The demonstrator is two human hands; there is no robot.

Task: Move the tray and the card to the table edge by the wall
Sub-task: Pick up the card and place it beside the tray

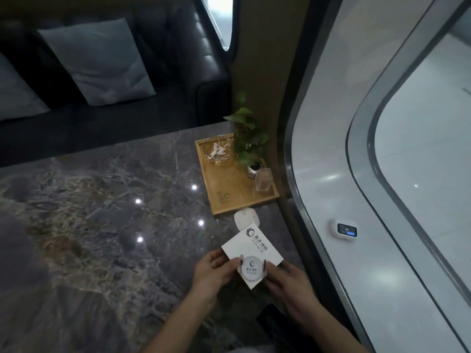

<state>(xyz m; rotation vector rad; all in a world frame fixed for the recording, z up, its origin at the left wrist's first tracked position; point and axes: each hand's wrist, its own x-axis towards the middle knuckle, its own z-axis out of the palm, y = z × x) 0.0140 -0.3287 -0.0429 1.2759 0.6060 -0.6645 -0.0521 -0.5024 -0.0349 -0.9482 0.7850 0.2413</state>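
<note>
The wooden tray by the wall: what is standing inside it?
Inside the wooden tray stand a glass ashtray holding white scraps, a small potted plant and a clear cup. The leaves cover the tray's far corner.

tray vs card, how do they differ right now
The wooden tray rests on the table at the wall edge; the white card is held by the left hand and right hand. The tray is brown and carries items; the card is flat and printed. Both are rectangular.
</note>
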